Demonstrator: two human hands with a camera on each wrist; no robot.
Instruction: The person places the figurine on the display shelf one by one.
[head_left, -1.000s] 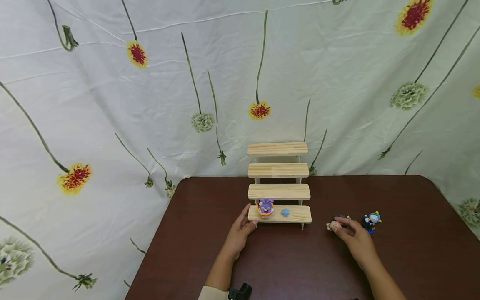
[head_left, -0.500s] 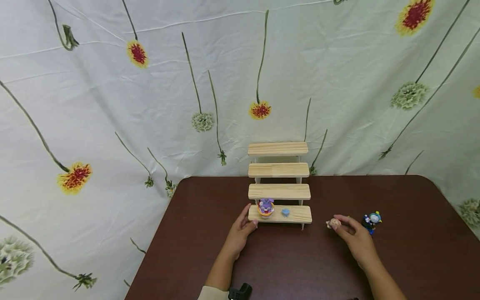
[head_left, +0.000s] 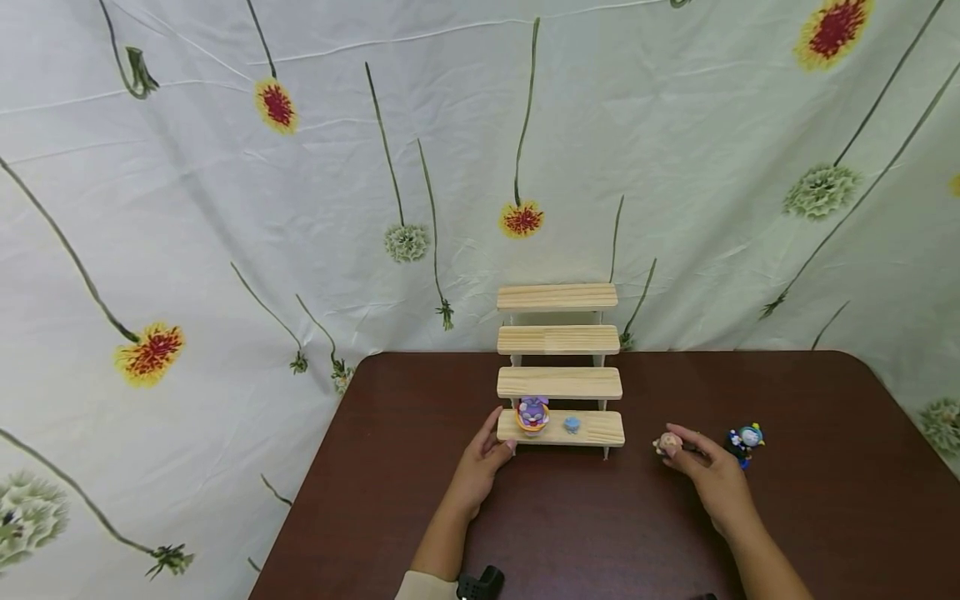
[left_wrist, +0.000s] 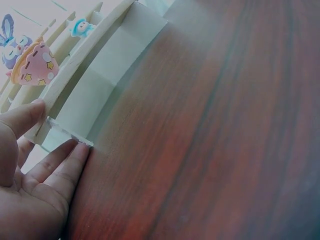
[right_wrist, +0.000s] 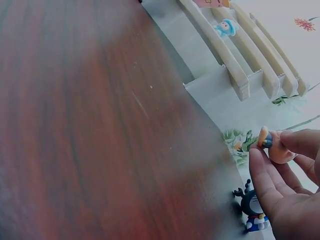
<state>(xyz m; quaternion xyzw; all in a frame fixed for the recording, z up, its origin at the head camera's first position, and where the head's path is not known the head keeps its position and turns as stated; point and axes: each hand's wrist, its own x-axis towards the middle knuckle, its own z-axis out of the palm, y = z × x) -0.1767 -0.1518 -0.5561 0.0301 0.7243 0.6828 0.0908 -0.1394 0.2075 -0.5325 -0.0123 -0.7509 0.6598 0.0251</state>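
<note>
My left hand (head_left: 474, 475) holds the left end of the lowest plank of a four-step wooden display stand (head_left: 558, 382), fingers against the plank and its clear leg (left_wrist: 70, 131). On that lowest plank sit a purple rabbit-eared figurine (head_left: 532, 414) in a pink, star-dotted cone and a tiny light-blue figurine (head_left: 572, 425). To the right of the stand, my right hand (head_left: 716, 479) pinches a small peach-coloured figurine (head_left: 667, 444) with a dark blue patch (right_wrist: 268, 139) between thumb and fingertips. Part of it is hidden by the fingers.
Just right of my right hand is a dark blue figurine (head_left: 744, 442) with a pale face. The right wrist view has a black-headed figurine (right_wrist: 252, 207) below the hand. Behind the brown table (head_left: 585, 533) hangs a white flower-print cloth (head_left: 337, 192).
My right hand shifts very slightly and the peach figurine turns a little in its fingers. A dark item seen behind those fingers earlier is now hidden. The left hand stays put.
</note>
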